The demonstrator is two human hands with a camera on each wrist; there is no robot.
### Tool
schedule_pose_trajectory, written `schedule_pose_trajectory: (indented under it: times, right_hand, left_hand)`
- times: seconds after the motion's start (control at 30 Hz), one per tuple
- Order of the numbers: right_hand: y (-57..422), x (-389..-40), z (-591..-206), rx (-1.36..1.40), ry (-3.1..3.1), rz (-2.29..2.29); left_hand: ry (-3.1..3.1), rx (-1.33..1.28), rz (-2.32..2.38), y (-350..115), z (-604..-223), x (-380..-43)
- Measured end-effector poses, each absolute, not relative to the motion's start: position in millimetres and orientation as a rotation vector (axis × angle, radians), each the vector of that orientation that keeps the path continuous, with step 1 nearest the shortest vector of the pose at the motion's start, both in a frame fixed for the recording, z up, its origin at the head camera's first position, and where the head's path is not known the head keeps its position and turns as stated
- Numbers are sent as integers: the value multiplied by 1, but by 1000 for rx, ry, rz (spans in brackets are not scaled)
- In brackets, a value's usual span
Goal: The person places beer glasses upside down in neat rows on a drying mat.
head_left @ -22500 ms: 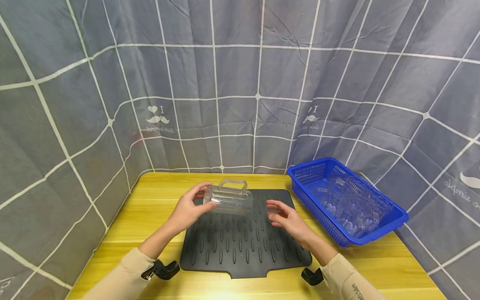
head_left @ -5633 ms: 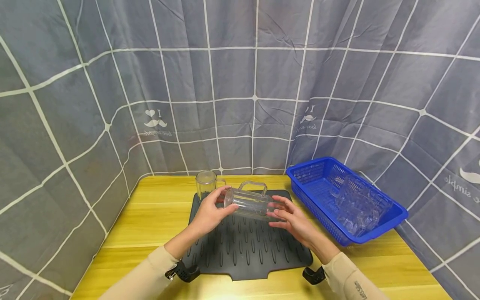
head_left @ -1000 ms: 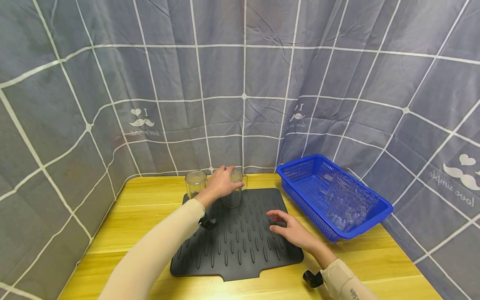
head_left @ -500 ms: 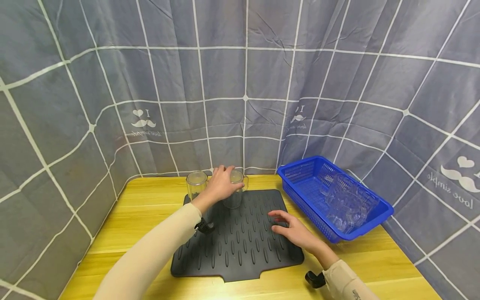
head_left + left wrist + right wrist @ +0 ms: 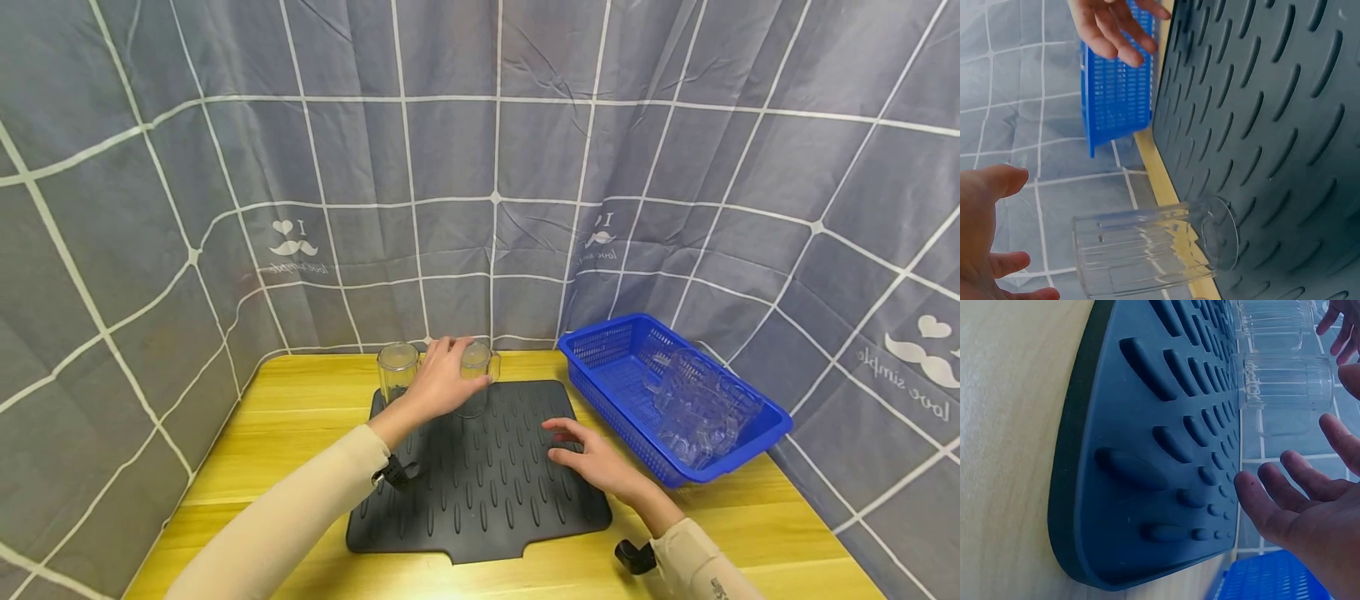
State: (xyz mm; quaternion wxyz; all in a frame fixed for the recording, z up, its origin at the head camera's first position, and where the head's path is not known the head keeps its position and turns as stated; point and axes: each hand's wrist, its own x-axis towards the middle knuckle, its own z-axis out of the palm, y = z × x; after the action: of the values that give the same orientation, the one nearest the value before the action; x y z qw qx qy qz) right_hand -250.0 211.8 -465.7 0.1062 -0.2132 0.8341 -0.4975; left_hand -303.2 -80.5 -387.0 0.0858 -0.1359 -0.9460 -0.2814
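Observation:
Two clear glass mugs stand at the far left of a black ridged mat (image 5: 480,521): the left mug (image 5: 397,360) and the right mug (image 5: 472,403), whose handle points right. Over the right mug's top, my left hand (image 5: 442,379) hovers with spread fingers. A gap shows between these fingers and the mug (image 5: 1147,250) in the left wrist view. My right hand (image 5: 592,458) is over the mat's right side, fingers loosely bent and holding nothing. Both mugs show beyond the right fingers (image 5: 1310,487) in the right wrist view.
A blue perforated basket (image 5: 618,417) stands right of the mat, with several clear glass mugs (image 5: 697,408) heaped in its right part. Yellow wood-grain tabletop (image 5: 285,417) surrounds the mat. A grey curtain (image 5: 450,233) with white grid lines hangs behind and on both sides.
Earlier, both hands held the second mug sideways over the mat; now it stands beside the first. Fewer mugs lie in the basket. Over the last second, the hands have barely moved.

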Motion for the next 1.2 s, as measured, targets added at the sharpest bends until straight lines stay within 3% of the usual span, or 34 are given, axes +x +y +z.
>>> schedule_pose_trajectory:
  times: [1.2]
  right_hand:
    - [207, -253, -455, -588, 2505, -1402]
  left_hand:
    - [-2847, -570, -1154, -99, -405, -225]
